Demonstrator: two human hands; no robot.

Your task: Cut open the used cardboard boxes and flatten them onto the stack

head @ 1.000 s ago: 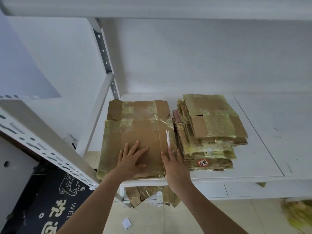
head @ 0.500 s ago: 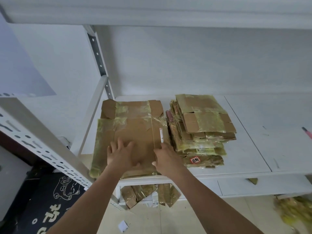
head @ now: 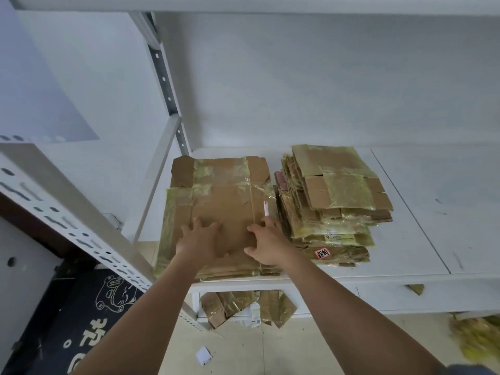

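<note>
Both hands, left (head: 198, 240) and right (head: 266, 246), press flat on box (head: 219, 201), frame centre; stack (head: 332, 207) just right, right hand nearer; grips wide, holding nothing.

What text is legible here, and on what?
"超帕", as best I can read it: black characters on the red-edged white sticker at the front of the right stack of flattened brown cardboard.
Large white characters on the dark floor mat: cropped, unreadable.
Pale printed label in that stack: too small.
</note>
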